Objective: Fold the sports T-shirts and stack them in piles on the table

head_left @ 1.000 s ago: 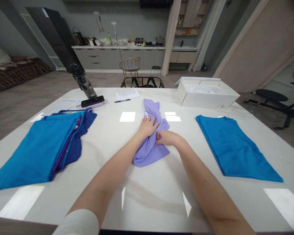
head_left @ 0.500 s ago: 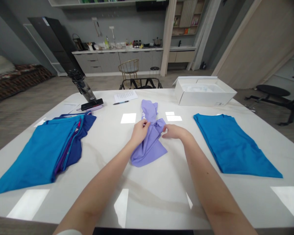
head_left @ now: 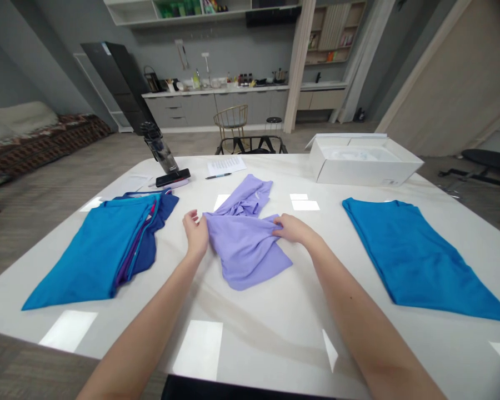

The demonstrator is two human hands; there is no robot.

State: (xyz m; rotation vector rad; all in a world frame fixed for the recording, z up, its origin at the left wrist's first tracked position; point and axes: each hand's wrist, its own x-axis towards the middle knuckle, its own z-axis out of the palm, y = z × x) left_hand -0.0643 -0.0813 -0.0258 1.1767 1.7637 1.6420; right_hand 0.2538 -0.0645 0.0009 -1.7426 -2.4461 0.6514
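A light purple cloth (head_left: 250,250) lies partly spread on the white table (head_left: 250,339), its upper part bunched and twisted. My left hand (head_left: 196,232) is closed at the cloth's left edge, the edge pinched on its inner side. On the right edge of the same cloth, my right hand (head_left: 291,228) grips the fabric between thumb and fingers. The fabric between both hands is stretched sideways, with creases running across it.
Left of my hands lies a stack of blue and purple garments (head_left: 95,250). A folded blue garment (head_left: 420,255) is on the right. Farther back are an open white box (head_left: 358,169), a pen (head_left: 219,176), a paper sheet (head_left: 227,164) and a handheld vacuum (head_left: 162,153).
My left hand has moved left and pulled the purple cloth's edge outward, so the cloth is wider. My right hand now pinches its right edge. The view has shifted slightly.
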